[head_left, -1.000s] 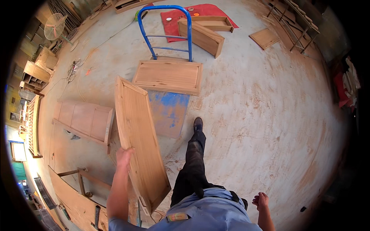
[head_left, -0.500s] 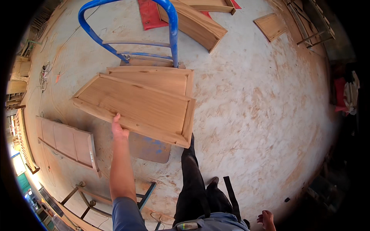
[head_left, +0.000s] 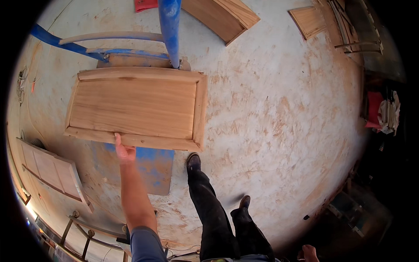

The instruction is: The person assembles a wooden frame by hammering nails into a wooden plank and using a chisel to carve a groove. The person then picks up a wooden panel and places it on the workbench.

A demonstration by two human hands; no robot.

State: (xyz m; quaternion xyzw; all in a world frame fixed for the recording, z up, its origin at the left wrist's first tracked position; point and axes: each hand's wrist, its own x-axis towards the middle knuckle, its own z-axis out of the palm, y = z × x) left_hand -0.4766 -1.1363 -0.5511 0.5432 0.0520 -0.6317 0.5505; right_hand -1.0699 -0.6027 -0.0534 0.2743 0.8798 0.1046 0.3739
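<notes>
My left hand [head_left: 125, 149] grips the near edge of a framed wooden panel [head_left: 133, 107], its thumb on top of the frame and its other fingers out of sight underneath. The panel lies level over a flatbed trolley with a worn blue deck [head_left: 159, 168]. Its far long side is close to the trolley's blue tubular handle [head_left: 171, 32]. Another panel is almost wholly hidden beneath it, so I cannot tell whether the two touch. My right hand [head_left: 308, 253] hangs low at the bottom right edge, away from the panel, fingers loosely curled with nothing seen in them.
A framed panel [head_left: 50, 168] stands at the left. Metal frames with wheels [head_left: 89, 234] are at the lower left. Wooden pieces [head_left: 220, 19] and a smaller panel [head_left: 307, 22] lie on the far floor. My feet [head_left: 193, 161] are just beside the trolley deck.
The held panel has turned from a slant to nearly square with the trolley and now covers most of the panel beneath. My view has moved nearer the trolley; my left hand keeps its grip.
</notes>
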